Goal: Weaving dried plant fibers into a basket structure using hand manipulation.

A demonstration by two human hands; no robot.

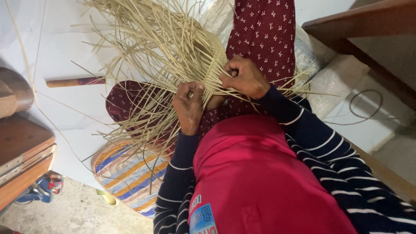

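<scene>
Straw weaving [173,52], half plaited with a fan of loose pale strands, sits on the person's lap over the maroon patterned cloth [264,30], and both hands are right in the thick of it. Left hand [188,106] is curled nearly closed, fingertips pinching a few strands at the woven edge; right hand [245,78] is fisted tight around a bundle just beside it. The risk, as I judge it: those dry strands look brittle, so a hard tug could snap or crease one, and a loosened pinch could let the last crossings slip apart. A striped woven mat [125,173] lies below, a wooden stick [73,82] off to the side.
</scene>
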